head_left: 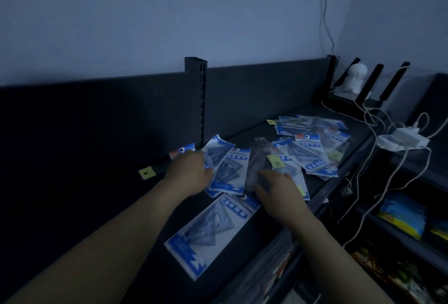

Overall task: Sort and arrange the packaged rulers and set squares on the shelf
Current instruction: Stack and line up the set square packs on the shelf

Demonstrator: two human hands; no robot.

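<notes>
Fingers (208, 170) of the left hand (190, 170) are curled round a fan of blue-and-white plastic packets of clear set squares (228, 170), which spread up and to the right from the fingertips above the dark shelf top (257, 131). Just right of that fan, a narrow clear packet with a dark ruler (257, 160) runs away from the right hand (278, 194). That hand's fingers (284, 175) bend down over the packet's near end and over another blue-edged packet (294, 177); in the dim light I cannot tell whether they grip or only press. Below both hands, nearer the person, one large blue-and-white set-square packet (213, 231) lies flat and slanted on the shelf. Beyond the right fingertips a loose, overlapping heap of similar packets (312, 151) covers the shelf. Left of the left knuckles, a small yellow-green hang tab (146, 173) sticks out against the dark surface. Far past the heap, white cables and a white plug block (407, 135) trail off the shelf's right end.
</notes>
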